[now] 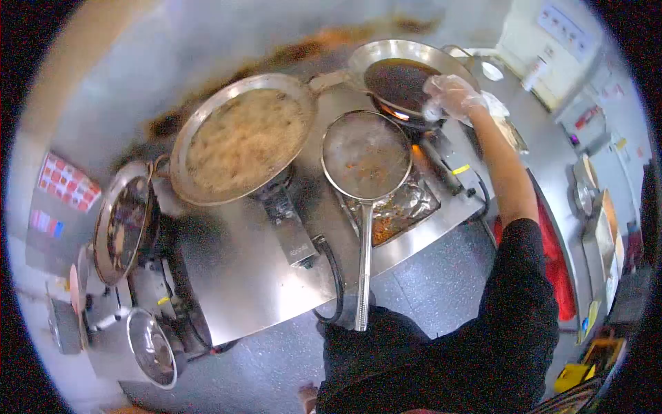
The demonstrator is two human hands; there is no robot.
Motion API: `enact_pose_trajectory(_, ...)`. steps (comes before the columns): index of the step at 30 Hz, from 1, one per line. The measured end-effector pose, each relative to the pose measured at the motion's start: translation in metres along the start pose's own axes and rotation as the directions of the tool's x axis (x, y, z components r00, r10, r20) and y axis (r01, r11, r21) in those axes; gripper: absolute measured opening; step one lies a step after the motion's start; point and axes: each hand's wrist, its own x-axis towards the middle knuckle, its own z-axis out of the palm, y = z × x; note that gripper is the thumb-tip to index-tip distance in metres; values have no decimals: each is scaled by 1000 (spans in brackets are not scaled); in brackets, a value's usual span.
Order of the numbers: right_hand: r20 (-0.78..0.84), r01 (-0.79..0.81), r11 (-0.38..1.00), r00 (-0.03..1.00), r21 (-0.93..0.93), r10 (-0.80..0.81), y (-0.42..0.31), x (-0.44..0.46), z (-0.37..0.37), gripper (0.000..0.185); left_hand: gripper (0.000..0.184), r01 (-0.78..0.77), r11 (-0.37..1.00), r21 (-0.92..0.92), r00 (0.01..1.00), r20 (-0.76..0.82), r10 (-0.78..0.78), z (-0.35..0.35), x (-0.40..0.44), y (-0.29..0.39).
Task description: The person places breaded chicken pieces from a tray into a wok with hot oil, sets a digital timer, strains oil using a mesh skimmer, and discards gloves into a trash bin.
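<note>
My right hand point(452, 98), in a clear plastic glove, is over the right side of a wok of dark oil point(400, 81). Its fingers look curled together, and anything they hold is hidden. A flame shows beneath that wok. My left hand point(308, 397) hangs low at the bottom edge, only partly in view and with its fingers unclear. Between the two, a round mesh strainer point(367, 155) lies with its long handle pointing toward my body. To its left, a large wok point(185, 176) is full of bubbling, foamy oil.
A third wok point(103, 259) with dark contents stands at the left, near a metal bowl point(155, 348). Under the strainer is a foil-lined tray point(420, 196) with brown crumbs. Black hoses point(336, 276) loop off the steel counter's front edge. A side counter point(545, 148) runs along the right.
</note>
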Motion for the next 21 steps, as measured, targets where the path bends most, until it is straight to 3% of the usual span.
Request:
enact_pose_trajectory(1, -164, 70, 985, 982, -156, -96, -13, -17, -11, 23, 27, 19, 993, -120, 995, -93, -30, -9, 1, 3)
enact_pose_trajectory(2, -247, 128, 964, 966, 233, -68, -14, -35, -11, 24, 25, 2, 962, -274, 976, -208, -62, -21, 5, 7)
enact_pose_trajectory(3, -223, 78, 845, 974, 529, 49, -27, -63, -25, 25, 24, -69, 886, -458, 935, -339, -103, -46, 9, 19)
enact_pose_trajectory(4, -195, 47, 635, 967, 771, 166, -40, -92, -39, 27, 22, -197, 771, -606, 878, -459, -136, -77, 10, 34)
enact_pose_trajectory(5, -26, -94, 398, 958, 912, 286, -74, -135, -65, 28, 21, -353, 633, -689, 815, -559, -154, -116, 9, 54)
enact_pose_trajectory(6, 68, -129, 158, 936, 979, 345, -89, -182, -74, 31, 19, -496, 498, -712, 760, -633, -147, -156, 2, 75)
enact_pose_trajectory(7, 163, -137, -97, 922, 986, 350, -106, -218, -77, 34, 18, -599, 358, -716, 737, -668, -103, -195, -7, 95)
enact_pose_trajectory(9, 187, -92, -302, 934, 949, 305, -119, -298, -55, 36, 15, -704, 126, -699, 707, -707, 25, -262, -34, 136)
enact_pose_trajectory(12, 293, 33, -478, 752, 878, 590, -166, -418, -22, 31, 11, -721, -13, -693, 654, -686, 319, -325, -68, 210)
enact_pose_trajectory(13, 336, 125, -538, 658, 834, 674, -183, -456, -7, 30, 12, -821, 221, -527, 570, -723, 391, -337, -98, 250)
enact_pose_trajectory(14, 383, 176, -550, 548, 816, 743, -204, -494, 6, 27, 13, -844, 261, -469, 531, -656, 537, -335, -114, 272)
enact_pose_trajectory(15, 424, 235, -550, 425, 801, 800, -220, -527, 20, 23, 16, -780, 204, -592, 542, -476, 693, -332, -145, 296)
enact_pose_trajectory(16, 422, 264, -543, 400, 797, 814, -232, -560, 41, 23, 18, -810, 255, -527, 457, -297, 839, -330, -176, 315)
enact_pose_trajectory(17, 465, 324, -574, 357, 752, 810, -242, -592, 61, 18, 21, -913, 71, -401, 173, -224, 959, -297, -171, 331)
enact_pose_trajectory(19, 479, 430, -544, 259, 720, 839, -258, -640, 58, 14, 31, -951, 20, -309, -4, 78, 997, -245, -230, 353)
enact_pose_trajectory(20, 527, 486, -564, 228, 667, 819, -264, -650, 47, 11, 35, -926, -44, -374, -137, 224, 965, -220, -260, 356)
enact_pose_trajectory(21, 581, 542, -585, 204, 603, 788, -270, -651, 38, 9, 37, -872, -225, -435, -328, 178, 928, -191, -280, 362)
